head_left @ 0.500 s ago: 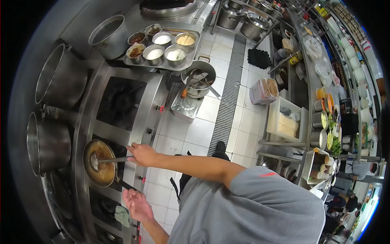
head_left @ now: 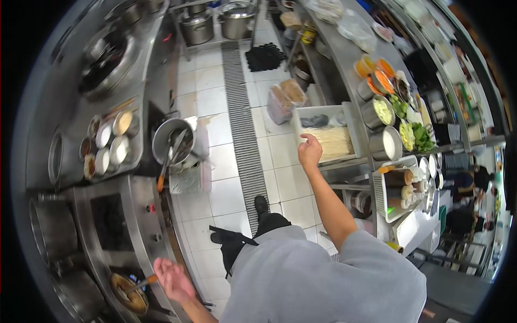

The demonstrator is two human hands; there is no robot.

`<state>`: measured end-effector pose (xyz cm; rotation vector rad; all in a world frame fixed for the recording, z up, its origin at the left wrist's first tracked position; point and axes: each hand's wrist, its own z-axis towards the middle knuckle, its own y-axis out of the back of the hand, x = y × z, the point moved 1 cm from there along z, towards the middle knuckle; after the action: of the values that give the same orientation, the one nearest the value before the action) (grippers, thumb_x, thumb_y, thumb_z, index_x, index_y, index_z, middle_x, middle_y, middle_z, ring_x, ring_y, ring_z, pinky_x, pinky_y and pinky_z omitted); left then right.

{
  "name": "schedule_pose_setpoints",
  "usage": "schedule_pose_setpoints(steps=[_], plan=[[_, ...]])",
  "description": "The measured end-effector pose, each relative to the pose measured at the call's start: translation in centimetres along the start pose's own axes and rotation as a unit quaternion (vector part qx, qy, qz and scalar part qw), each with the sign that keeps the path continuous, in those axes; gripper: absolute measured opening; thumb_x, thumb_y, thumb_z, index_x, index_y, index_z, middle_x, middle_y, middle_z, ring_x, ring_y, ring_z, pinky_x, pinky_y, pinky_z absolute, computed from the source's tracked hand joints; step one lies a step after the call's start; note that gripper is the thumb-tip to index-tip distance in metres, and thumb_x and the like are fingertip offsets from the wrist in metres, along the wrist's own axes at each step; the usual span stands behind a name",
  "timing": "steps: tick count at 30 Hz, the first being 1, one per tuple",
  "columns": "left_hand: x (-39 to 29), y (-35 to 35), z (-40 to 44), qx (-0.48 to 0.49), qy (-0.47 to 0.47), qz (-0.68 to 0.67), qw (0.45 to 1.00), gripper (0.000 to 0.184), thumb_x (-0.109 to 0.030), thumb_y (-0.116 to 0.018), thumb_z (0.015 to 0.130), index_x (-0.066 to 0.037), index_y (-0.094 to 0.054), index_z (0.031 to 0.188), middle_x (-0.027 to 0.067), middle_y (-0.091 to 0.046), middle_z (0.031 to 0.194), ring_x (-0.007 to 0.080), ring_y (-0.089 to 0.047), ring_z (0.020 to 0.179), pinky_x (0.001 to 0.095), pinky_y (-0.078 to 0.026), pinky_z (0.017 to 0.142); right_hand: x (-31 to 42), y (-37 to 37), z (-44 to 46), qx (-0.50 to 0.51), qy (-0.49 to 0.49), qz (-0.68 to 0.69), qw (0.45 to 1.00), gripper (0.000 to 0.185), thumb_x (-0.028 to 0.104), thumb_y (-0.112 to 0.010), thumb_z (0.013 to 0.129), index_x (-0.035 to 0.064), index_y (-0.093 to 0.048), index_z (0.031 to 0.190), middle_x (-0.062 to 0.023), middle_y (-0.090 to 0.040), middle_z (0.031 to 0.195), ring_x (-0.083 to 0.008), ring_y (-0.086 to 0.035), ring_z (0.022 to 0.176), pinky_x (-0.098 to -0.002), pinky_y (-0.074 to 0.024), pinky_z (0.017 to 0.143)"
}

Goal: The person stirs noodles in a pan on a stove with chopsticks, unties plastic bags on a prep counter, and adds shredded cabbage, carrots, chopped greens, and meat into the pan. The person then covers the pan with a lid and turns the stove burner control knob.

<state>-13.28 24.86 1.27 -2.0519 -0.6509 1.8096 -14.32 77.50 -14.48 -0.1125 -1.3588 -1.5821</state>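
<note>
My left hand [head_left: 173, 281] hovers over the stove's front edge, palm up, with its fingers loosely bent and apart. Close to its fingers is the orange handle end of a ladle [head_left: 142, 283]. The ladle's bowl rests in a frying pan [head_left: 142, 304] with brownish liquid, which sits on a burner. My right hand [head_left: 311, 153] is stretched forward, its fingers loosely curled, and nothing shows in it. Just beyond it lies a white bin [head_left: 344, 116] with pale noodle-like strands [head_left: 331, 144] and a grey plastic bag [head_left: 315, 120].
Small metal bowls of seasonings [head_left: 119, 149] stand left on a tray. A pot with utensils [head_left: 161, 139] stands by the stove on a tin. Prep tubs with vegetables [head_left: 383, 110] and a white basket of bottles [head_left: 382, 196] line the right counter. A drain grate [head_left: 242, 118] crosses the floor.
My right hand has let go of the ladle, leaving it in the pan, and swung right to the white bin. The view has turned right. My left hand is still open.
</note>
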Motion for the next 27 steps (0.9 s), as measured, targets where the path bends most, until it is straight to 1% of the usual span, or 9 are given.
schedule_pose_setpoints(steps=[2, 3, 4, 7, 12, 18, 19, 23, 27], plan=[[3.9, -4.9, 2.6, 0.099, 0.091, 0.024, 0.991, 0.057, -0.012, -0.061, 0.078, 0.002, -0.041, 0.129, 0.0092, -0.049, 0.105, 0.0147, -0.046, 0.087, 0.0274, -0.039, 0.071, -6.9, 0.0, 2.3, -0.004, -0.084, -0.06, 0.995, 0.036, 0.001, -0.054, 0.069, 0.0084, -0.069, 0.1, -0.0162, -0.066, 0.083, -0.0344, -0.063, 0.077, -0.0435, -0.0486, 0.074], [5.8, -7.8, 3.8, 0.15, 0.104, 0.044, 0.982, 0.056, -0.013, -0.061, 0.079, 0.001, -0.042, 0.129, 0.0093, -0.05, 0.107, 0.0156, -0.048, 0.087, 0.028, -0.04, 0.071, -7.6, 1.7, 3.8, 0.186, -0.238, -0.049, 0.952, 0.055, 0.003, -0.055, 0.066, 0.0094, -0.062, 0.121, -0.0208, -0.064, 0.107, -0.0366, -0.06, 0.102, -0.0418, -0.0467, 0.089], [7.7, -10.8, 4.8, 0.199, 0.117, 0.063, 0.971, 0.056, -0.015, -0.062, 0.079, 0.001, -0.043, 0.129, 0.0095, -0.051, 0.109, 0.0164, -0.05, 0.087, 0.0286, -0.04, 0.072, -10.0, 1.6, 3.9, 0.177, -0.25, -0.049, 0.951, 0.055, 0.003, -0.055, 0.066, 0.0094, -0.062, 0.121, -0.0208, -0.064, 0.107, -0.0366, -0.06, 0.102, -0.0418, -0.0467, 0.089], [13.6, -19.8, 7.9, 0.288, 0.205, 0.145, 0.924, 0.054, -0.016, -0.063, 0.079, 0.002, -0.046, 0.127, 0.0082, -0.055, 0.104, 0.0162, -0.052, 0.086, 0.0282, -0.042, 0.073, -16.9, 0.7, 4.7, 0.257, -0.237, -0.073, 0.934, 0.078, 0.008, -0.058, 0.067, 0.0102, -0.037, 0.142, -0.0248, -0.021, 0.15, -0.0389, -0.027, 0.137, -0.0383, -0.0296, 0.112], [29.0, -30.2, 12.2, 0.375, 0.401, 0.225, 0.805, 0.045, -0.014, -0.06, 0.088, -0.001, -0.049, 0.13, 0.0085, -0.06, 0.109, 0.0163, -0.058, 0.091, 0.0289, -0.047, 0.079, -22.5, 5.9, 6.6, 0.065, -0.288, -0.215, 0.931, 0.074, 0.014, -0.061, 0.07, 0.005, -0.039, 0.139, -0.0264, -0.032, 0.144, -0.038, -0.033, 0.134, -0.0432, -0.0319, 0.11], [53.7, -31.7, 11.7, 0.338, 0.453, 0.469, 0.678, 0.07, -0.026, -0.061, 0.083, -0.006, -0.033, 0.144, 0.0182, -0.048, 0.133, 0.0251, -0.05, 0.115, 0.0401, -0.043, 0.092, -31.2, 6.6, 7.7, 0.171, -0.407, -0.279, 0.853, 0.068, 0.021, -0.058, 0.075, -0.0055, -0.04, 0.134, -0.0308, -0.045, 0.135, -0.0421, -0.046, 0.125, -0.0432, -0.0392, 0.104], [53.2, -33.8, 11.2, 0.344, 0.525, 0.422, 0.654, 0.093, -0.029, -0.067, 0.078, 0.006, -0.014, 0.146, 0.0283, -0.028, 0.147, 0.037, -0.035, 0.133, 0.0411, -0.029, 0.11, -32.4, 6.5, 7.3, 0.186, -0.389, -0.298, 0.852, 0.061, 0.024, -0.056, 0.077, -0.0059, -0.047, 0.129, -0.0298, -0.051, 0.128, -0.0406, -0.051, 0.12, -0.0432, -0.0398, 0.103], [58.5, -33.7, 8.7, 0.407, 0.474, 0.496, 0.603, 0.096, -0.024, -0.06, 0.075, 0.013, -0.003, 0.143, 0.0319, -0.045, 0.129, 0.0392, -0.046, 0.123, 0.0415, -0.038, 0.103, -34.3, 5.9, 6.0, 0.202, -0.375, -0.339, 0.839, 0.07, 0.033, -0.062, 0.079, 0.0006, -0.041, 0.137, -0.0233, -0.054, 0.129, -0.0397, -0.055, 0.116, -0.0465, -0.0467, 0.096], [54.3, -39.2, 9.5, 0.401, 0.501, 0.525, 0.56, 0.098, -0.021, -0.056, 0.072, 0.016, 0.003, 0.141, 0.0339, -0.053, 0.121, 0.0415, -0.052, 0.117, 0.0422, -0.043, 0.096, -29.3, 6.8, 8.7, 0.214, -0.443, -0.283, 0.823, 0.078, 0.017, -0.053, 0.076, -0.0019, -0.025, 0.146, -0.024, -0.03, 0.149, -0.037, -0.028, 0.138, -0.0396, -0.0227, 0.115]])
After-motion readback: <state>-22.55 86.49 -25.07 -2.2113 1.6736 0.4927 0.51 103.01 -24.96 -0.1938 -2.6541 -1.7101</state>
